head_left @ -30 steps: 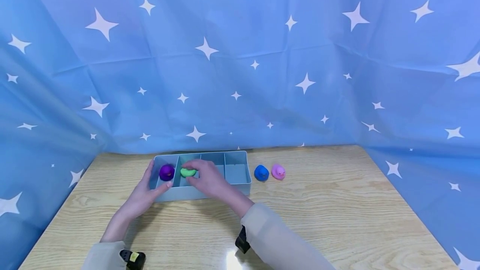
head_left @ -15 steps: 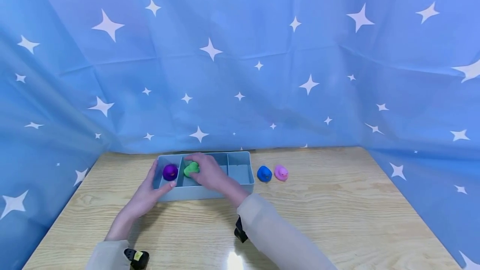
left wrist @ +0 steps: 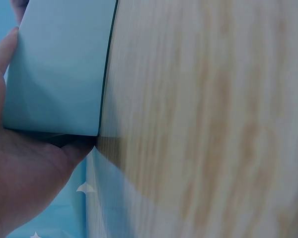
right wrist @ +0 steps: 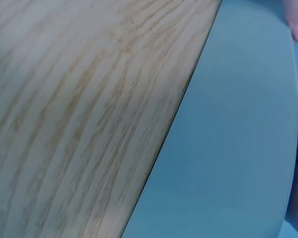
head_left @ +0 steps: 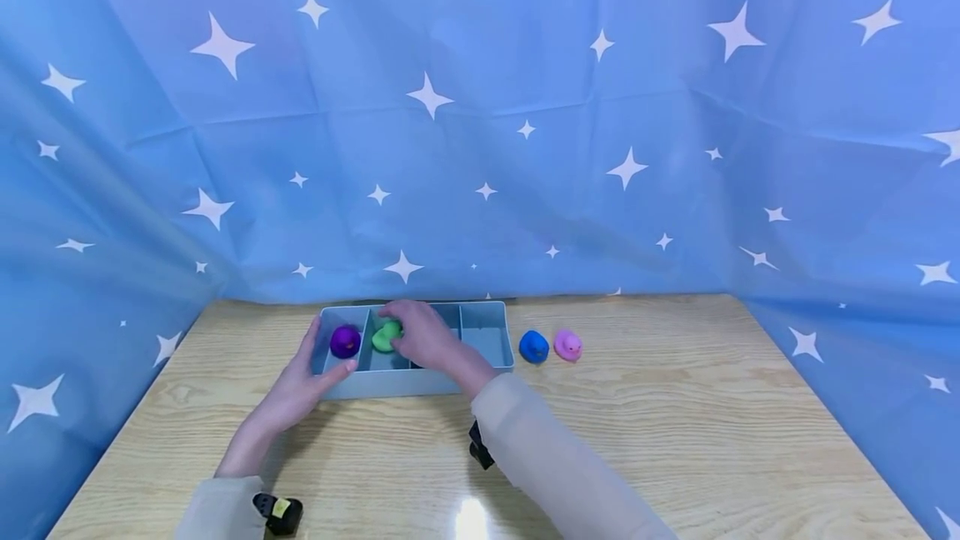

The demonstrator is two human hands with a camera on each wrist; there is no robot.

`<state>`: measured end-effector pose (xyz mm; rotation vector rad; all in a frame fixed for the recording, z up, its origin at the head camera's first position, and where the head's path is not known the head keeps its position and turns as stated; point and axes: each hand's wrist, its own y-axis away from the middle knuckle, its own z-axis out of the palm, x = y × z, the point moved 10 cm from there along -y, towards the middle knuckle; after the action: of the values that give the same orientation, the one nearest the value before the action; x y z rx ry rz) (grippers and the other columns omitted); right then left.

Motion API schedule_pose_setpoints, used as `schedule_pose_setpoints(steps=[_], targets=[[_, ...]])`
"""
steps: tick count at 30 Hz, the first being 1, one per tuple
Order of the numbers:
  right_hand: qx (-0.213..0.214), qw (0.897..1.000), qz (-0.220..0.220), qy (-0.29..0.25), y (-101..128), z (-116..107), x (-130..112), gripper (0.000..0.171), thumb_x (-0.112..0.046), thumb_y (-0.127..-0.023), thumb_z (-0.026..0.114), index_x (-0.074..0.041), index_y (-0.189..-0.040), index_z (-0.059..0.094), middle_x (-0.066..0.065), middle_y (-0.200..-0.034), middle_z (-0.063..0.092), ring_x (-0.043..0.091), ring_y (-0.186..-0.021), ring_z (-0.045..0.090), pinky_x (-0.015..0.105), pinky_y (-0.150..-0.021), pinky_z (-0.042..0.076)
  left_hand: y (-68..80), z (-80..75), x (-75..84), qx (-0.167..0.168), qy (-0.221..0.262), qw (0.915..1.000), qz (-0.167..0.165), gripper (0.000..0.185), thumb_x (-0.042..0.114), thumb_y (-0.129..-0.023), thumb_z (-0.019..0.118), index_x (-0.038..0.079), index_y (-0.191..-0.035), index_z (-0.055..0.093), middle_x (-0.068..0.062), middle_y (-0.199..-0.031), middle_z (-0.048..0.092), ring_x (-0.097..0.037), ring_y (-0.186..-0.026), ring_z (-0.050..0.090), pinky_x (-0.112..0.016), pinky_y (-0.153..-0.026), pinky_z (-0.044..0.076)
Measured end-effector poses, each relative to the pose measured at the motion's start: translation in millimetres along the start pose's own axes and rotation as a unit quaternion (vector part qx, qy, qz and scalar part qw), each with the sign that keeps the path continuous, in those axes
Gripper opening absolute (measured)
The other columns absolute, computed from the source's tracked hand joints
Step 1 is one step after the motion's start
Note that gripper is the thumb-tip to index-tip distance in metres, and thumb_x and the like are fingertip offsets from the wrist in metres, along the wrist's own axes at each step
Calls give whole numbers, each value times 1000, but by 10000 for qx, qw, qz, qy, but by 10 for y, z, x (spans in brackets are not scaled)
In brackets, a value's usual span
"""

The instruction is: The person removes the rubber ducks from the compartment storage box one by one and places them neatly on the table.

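Note:
A light blue divided box (head_left: 427,384) sits on the table. My left hand (head_left: 288,394) grips its left end, thumb on the front rim and fingers along the end wall. In the left wrist view, that hand (left wrist: 25,173) wraps round the box corner (left wrist: 64,74). A purple rubber duck (head_left: 346,342) lies in the leftmost compartment. My right hand (head_left: 431,340) reaches into the second compartment and holds a green rubber duck (head_left: 386,337) by its right side; some fingertips are hidden. The right wrist view mostly shows the box's front wall (right wrist: 218,134).
To the right of the box stand a blue rubber duck (head_left: 534,347) and a pink rubber duck (head_left: 567,345), side by side. The wooden table (head_left: 675,423) backs onto a blue curtain (head_left: 525,107) with white stars.
The green duck has turned within the right hand's fingers and now shows its head and body from above. The left hand keeps its grip. The head view has shifted slightly.

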<state>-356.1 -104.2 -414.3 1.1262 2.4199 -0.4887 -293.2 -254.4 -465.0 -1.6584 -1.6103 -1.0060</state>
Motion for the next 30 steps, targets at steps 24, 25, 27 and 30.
schedule_pose_setpoints(steps=[24,25,27,30], targets=[[-539,9946,-189,863,-40,142,-76,36,5,-90,71,-10,-122,76,1,-119,71,17,-110,60,31,-108,41,5,20,-20,-27,39,9999,-112,108,50,-100,64,12,-164,-14,-27,-168,-4,-53,-151,3,-72,-116,11],[-544,9947,-179,858,-37,143,-74,35,5,-90,71,-10,-121,76,1,-119,72,17,-109,60,31,-108,41,8,21,-14,-23,32,9999,-105,108,50,-100,64,12,-164,-14,-27,-168,-4,-53,-151,3,-72,-116,11],[-540,9951,-148,812,-30,145,-68,33,3,-91,71,-10,-121,76,1,-118,72,17,-109,59,30,-105,42,13,25,-11,-34,29,9999,-113,108,50,-100,64,13,-163,-15,-27,-168,-4,-53,-151,3,-73,-116,11],[-498,9962,-139,698,-20,141,-62,27,-2,-92,74,-10,-118,78,0,-116,73,17,-109,58,28,-100,45,11,21,-16,-13,3,9999,-110,107,50,-100,64,12,-164,-14,-27,-168,-4,-53,-151,3,-73,-116,11]])
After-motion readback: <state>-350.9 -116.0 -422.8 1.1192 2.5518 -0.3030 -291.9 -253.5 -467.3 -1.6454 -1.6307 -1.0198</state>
